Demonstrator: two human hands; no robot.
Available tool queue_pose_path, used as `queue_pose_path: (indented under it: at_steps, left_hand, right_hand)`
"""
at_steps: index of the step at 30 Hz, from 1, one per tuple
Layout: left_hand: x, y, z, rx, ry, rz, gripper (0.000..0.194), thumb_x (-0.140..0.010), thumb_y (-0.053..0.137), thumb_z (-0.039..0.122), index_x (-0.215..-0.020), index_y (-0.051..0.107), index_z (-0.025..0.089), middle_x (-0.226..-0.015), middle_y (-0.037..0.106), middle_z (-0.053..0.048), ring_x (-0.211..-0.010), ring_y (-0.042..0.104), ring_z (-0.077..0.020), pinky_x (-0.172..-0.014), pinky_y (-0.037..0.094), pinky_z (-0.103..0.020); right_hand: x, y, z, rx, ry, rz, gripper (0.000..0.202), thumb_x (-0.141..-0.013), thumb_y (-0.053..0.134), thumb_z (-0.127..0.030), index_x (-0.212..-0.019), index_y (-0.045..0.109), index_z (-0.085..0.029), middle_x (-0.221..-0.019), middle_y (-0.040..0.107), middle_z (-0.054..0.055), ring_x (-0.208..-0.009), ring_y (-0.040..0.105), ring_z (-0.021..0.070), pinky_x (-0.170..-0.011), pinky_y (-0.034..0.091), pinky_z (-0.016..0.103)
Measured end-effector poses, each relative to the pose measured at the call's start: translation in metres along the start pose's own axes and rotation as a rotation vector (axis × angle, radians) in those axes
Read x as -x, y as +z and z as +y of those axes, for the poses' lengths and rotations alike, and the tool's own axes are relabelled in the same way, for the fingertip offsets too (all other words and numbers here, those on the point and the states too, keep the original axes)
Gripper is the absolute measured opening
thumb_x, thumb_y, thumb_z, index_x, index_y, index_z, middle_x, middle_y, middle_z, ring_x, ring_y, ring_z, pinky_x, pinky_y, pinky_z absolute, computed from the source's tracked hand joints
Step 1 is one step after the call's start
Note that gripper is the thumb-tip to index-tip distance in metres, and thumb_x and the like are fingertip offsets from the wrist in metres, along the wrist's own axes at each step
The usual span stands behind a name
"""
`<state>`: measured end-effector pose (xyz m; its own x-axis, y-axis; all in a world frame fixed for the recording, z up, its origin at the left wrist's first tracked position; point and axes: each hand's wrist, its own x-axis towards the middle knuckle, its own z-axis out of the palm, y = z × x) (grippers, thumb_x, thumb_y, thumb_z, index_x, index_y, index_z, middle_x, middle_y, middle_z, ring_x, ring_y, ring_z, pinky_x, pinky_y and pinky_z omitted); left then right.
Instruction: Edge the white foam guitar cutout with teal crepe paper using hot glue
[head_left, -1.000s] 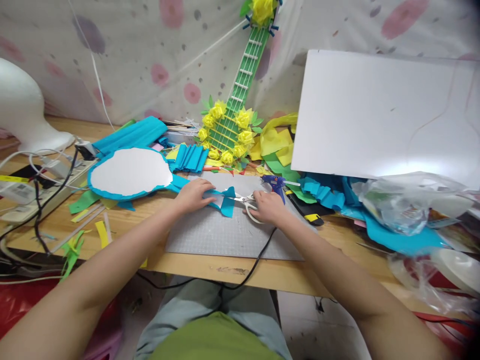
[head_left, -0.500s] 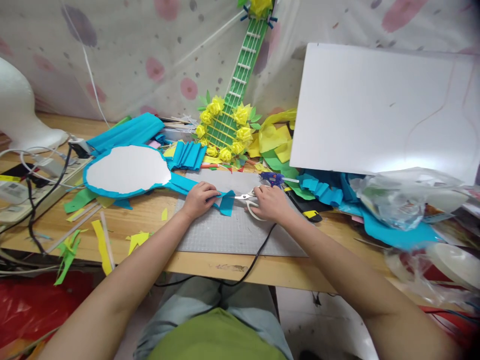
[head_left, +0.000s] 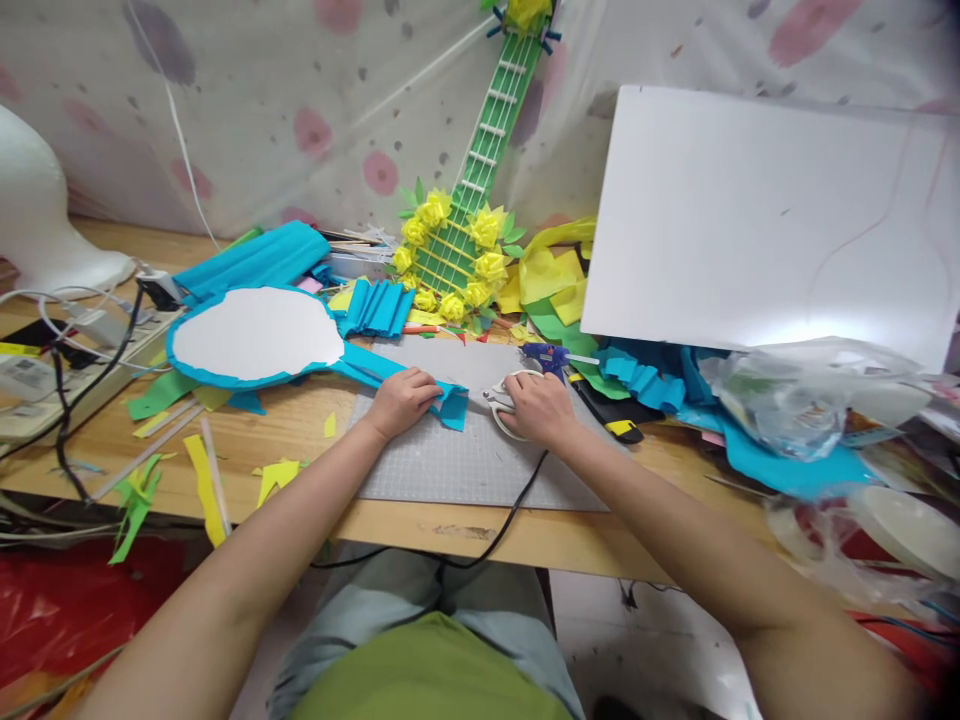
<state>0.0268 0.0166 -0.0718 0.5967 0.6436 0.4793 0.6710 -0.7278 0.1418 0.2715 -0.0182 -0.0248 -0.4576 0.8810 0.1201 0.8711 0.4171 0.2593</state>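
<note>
A white board shape edged in blue crepe paper [head_left: 255, 335] lies at the left, its narrow blue neck reaching over a grey cutting mat [head_left: 420, 470]. My left hand [head_left: 405, 402] is closed on the neck near its end, pressing it to the mat. A loose flap of blue crepe paper [head_left: 453, 408] sticks out past my fingers. My right hand [head_left: 536, 408] grips a pair of white-handled scissors [head_left: 499, 398], just right of the flap and apart from it. Behind that hand lies a blue glue gun [head_left: 546, 354].
A green paper guitar [head_left: 480, 170] with yellow flowers leans at the back. To the right stand a white board [head_left: 750, 220] and a crumpled plastic bag [head_left: 795, 395]. A power strip [head_left: 97, 375] with cables sits left. Yellow scraps [head_left: 277, 480] lie near the front edge.
The scissors have drawn back to the right, away from the blue flap their blades were touching. My left hand keeps its place on the neck.
</note>
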Motion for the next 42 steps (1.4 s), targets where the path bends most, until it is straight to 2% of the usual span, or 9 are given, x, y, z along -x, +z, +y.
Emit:
queue_pose_path:
  at_steps: [9,18,20,23,26,29,35,42]
  left_hand:
    - [0.002,0.0,0.0,-0.035,0.014,0.022,0.026,-0.089,0.041,0.025,-0.087,0.067,0.021,-0.085,0.066,-0.006,-0.079,0.057,-0.0155,-0.072,0.045,-0.03]
    - [-0.001,0.0,-0.003,0.071,-0.135,0.022,0.022,-0.086,0.048,0.027,-0.087,0.068,0.019,-0.088,0.068,-0.006,-0.084,0.06,-0.0155,-0.075,0.046,-0.027]
    - [-0.007,-0.005,-0.006,0.102,-0.167,-0.036,0.021,-0.085,0.049,0.026,-0.088,0.069,0.02,-0.091,0.068,-0.005,-0.085,0.061,-0.0151,-0.076,0.045,-0.026]
    - [-0.022,-0.016,-0.01,0.122,-0.188,-0.185,0.021,-0.084,0.051,0.027,-0.093,0.068,0.021,-0.096,0.068,-0.003,-0.087,0.061,-0.0149,-0.075,0.044,-0.024]
    - [-0.04,-0.03,-0.013,0.11,-0.17,-0.345,0.023,-0.082,0.052,0.029,-0.096,0.068,0.021,-0.098,0.069,-0.002,-0.089,0.061,-0.0154,-0.075,0.043,-0.022]
    - [-0.054,-0.041,-0.015,0.108,-0.141,-0.441,0.024,-0.08,0.053,0.029,-0.097,0.068,0.021,-0.1,0.069,-0.002,-0.089,0.061,-0.0149,-0.075,0.041,-0.021]
    - [-0.071,-0.05,-0.013,0.091,-0.084,-0.576,0.023,-0.077,0.052,0.025,-0.093,0.069,0.022,-0.095,0.07,0.001,-0.084,0.06,-0.0132,-0.07,0.039,-0.018]
    - [-0.081,-0.057,-0.011,0.088,-0.103,-0.646,0.024,-0.077,0.053,0.026,-0.094,0.068,0.018,-0.097,0.069,-0.001,-0.084,0.06,-0.013,-0.071,0.038,-0.018]
  right_hand:
    - [-0.003,-0.003,0.002,0.004,0.005,-0.077,0.029,-0.082,0.045,-0.035,-0.097,0.059,-0.015,-0.092,0.065,0.014,-0.083,0.057,0.0243,-0.067,0.027,0.032]
    - [-0.004,0.002,0.006,0.003,0.001,-0.109,0.032,-0.083,0.04,-0.036,-0.095,0.061,-0.015,-0.089,0.067,0.014,-0.078,0.06,0.0223,-0.063,0.027,0.03]
    - [-0.003,0.003,0.006,-0.003,-0.001,-0.109,0.032,-0.083,0.041,-0.038,-0.095,0.06,-0.015,-0.089,0.067,0.013,-0.078,0.06,0.0221,-0.063,0.027,0.03]
    - [-0.003,0.003,0.006,-0.01,-0.002,-0.071,0.033,-0.082,0.043,-0.041,-0.096,0.058,-0.016,-0.091,0.066,0.012,-0.08,0.06,0.0221,-0.065,0.028,0.031]
    - [-0.005,0.005,0.004,-0.028,0.013,-0.069,0.034,-0.081,0.044,-0.044,-0.096,0.056,-0.016,-0.092,0.066,0.011,-0.082,0.059,0.0224,-0.067,0.028,0.031]
    - [-0.01,0.006,0.002,-0.046,0.011,-0.088,0.038,-0.081,0.043,-0.048,-0.096,0.055,-0.016,-0.094,0.066,0.012,-0.084,0.059,0.0232,-0.068,0.029,0.032]
    - [-0.026,0.007,-0.001,-0.082,-0.042,-0.099,0.041,-0.08,0.044,-0.051,-0.098,0.054,-0.016,-0.096,0.066,0.011,-0.086,0.059,0.0243,-0.07,0.03,0.032]
    - [-0.033,0.012,-0.004,-0.133,-0.057,-0.13,0.04,-0.082,0.043,-0.052,-0.099,0.053,-0.017,-0.099,0.066,0.011,-0.089,0.06,0.0235,-0.072,0.031,0.032]
